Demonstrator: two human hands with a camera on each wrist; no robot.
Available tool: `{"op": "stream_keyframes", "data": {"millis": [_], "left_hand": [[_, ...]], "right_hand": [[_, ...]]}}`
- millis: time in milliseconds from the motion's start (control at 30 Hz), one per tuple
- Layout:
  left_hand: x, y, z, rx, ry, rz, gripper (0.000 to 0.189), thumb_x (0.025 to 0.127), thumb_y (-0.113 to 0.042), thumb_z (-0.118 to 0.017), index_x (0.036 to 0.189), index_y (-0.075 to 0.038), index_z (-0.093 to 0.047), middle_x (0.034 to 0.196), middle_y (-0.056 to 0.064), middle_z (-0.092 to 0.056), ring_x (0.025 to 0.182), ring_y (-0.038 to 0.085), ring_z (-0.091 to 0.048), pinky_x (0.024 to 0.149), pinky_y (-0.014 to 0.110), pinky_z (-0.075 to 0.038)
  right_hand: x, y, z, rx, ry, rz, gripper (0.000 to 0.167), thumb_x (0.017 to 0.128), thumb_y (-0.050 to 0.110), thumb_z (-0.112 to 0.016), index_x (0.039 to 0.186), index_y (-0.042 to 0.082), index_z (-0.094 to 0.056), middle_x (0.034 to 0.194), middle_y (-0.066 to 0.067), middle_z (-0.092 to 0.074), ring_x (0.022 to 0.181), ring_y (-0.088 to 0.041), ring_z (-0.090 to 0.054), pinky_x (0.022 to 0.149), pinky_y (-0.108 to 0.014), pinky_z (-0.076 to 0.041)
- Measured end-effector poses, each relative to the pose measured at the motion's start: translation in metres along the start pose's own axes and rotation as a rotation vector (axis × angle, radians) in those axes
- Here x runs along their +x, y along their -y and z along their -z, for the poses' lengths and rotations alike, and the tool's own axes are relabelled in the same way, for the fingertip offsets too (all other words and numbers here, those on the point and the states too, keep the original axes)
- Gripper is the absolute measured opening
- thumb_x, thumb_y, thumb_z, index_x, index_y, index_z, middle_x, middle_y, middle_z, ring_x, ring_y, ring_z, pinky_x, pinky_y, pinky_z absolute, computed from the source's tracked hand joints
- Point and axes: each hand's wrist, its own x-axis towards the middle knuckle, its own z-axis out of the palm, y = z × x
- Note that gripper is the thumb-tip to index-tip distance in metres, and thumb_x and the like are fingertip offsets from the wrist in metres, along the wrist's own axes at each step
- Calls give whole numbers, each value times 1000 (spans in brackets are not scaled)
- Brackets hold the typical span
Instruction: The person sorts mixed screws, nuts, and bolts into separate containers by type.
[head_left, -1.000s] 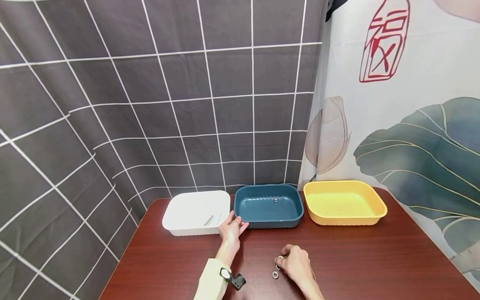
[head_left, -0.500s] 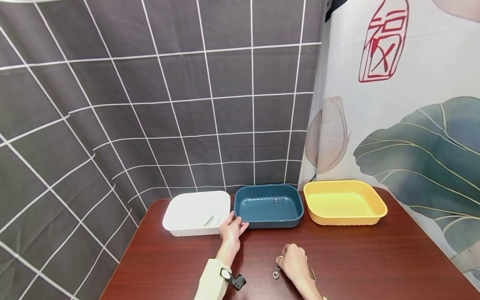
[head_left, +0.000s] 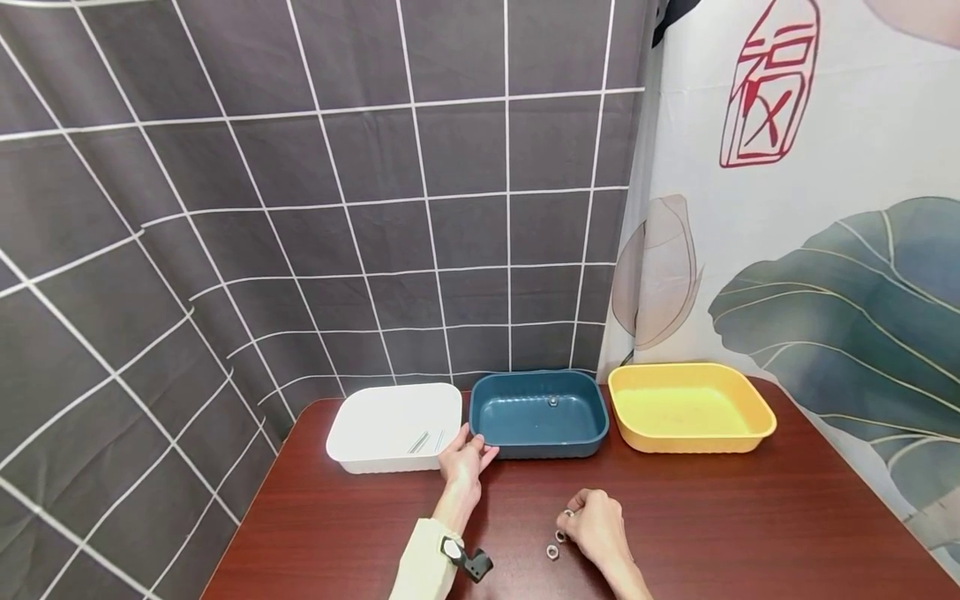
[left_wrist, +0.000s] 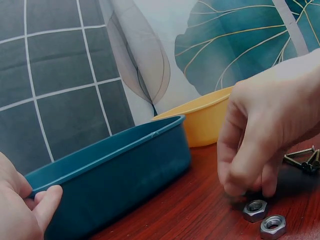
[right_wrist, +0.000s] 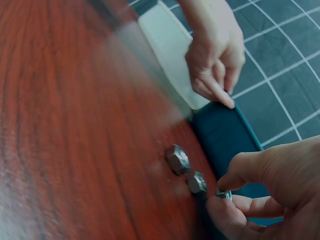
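Observation:
My right hand [head_left: 596, 529] is low over the table, pinching a metal hex nut [right_wrist: 224, 194] between thumb and fingers. Two more hex nuts lie beside its fingertips: one nearer the fingers [left_wrist: 255, 210], the other a little farther off [left_wrist: 273, 227]. My left hand [head_left: 462, 463] reaches to where the white bin [head_left: 360, 463] and the blue bin [head_left: 536, 451] meet. In the left wrist view its fingers grip the blue bin's corner rim. Several thin metal pins [head_left: 420, 442] lie in the white bin, and a small nut [head_left: 552, 401] in the blue one.
A yellow bin [head_left: 690, 444] stands at the right of the row, on the reddish-brown table [head_left: 337, 533]. Several brass-coloured screws [left_wrist: 305, 159] lie beyond my right hand in the left wrist view. Grey checked cloth [head_left: 465, 233] and a printed curtain hang behind.
My right hand dipped slightly left over the nuts, then moved back, uncovering the middle nut while a nut shows at its fingertips. The left hand and the bins have stayed put.

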Motion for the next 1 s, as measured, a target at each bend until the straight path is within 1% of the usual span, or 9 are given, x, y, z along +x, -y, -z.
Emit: {"op": "stream_keyframes", "data": {"millis": [167,367,567,733,833,1000], "left_hand": [[2,1,1,0,-3,-1,50,93,15,-54,143,14,-43,87,15,-53,61,15,-63,71,32,-64],[2,1,1,-13,-4,2,51,92,16,-54,142,15,-43,86,16,-56,60,15,-63,70,33,-64],[2,1,1,-24,0,4,53,92,16,-54,143,15,-42,85,15,-57,60,14,-63,70,33,-64],[2,1,1,-21,-1,3,53,91,15,-55,143,15,-42,83,14,-58,59,14,-63,69,32,-64],[1,1,1,-29,5,-1,53,92,15,-55,143,15,-41,83,14,-59,59,15,-63,70,34,-64],[0,0,0,-32,10,-2,53,93,15,-54,144,15,-40,86,15,-59,60,14,-63,70,34,-64]], "right_hand": [[6,-1,10,69,-22,0,7,64,8,-71,69,9,-66,54,7,-55,56,-13,-52,52,-29,-47],[20,5,25,140,-13,-7,7,67,5,-71,73,8,-69,57,6,-61,52,-10,-58,54,-27,-48],[41,11,40,140,-34,8,4,71,4,-71,75,7,-71,58,4,-62,52,-11,-59,57,-28,-50],[59,15,51,146,-55,41,4,75,5,-71,78,3,-72,60,2,-64,55,-13,-62,61,-29,-52],[68,18,55,147,-62,54,6,77,6,-72,81,1,-72,61,0,-64,57,-14,-62,59,-29,-51],[83,22,57,145,-65,46,9,79,7,-71,83,0,-72,63,-1,-66,59,-17,-64,56,-28,-51]]}}
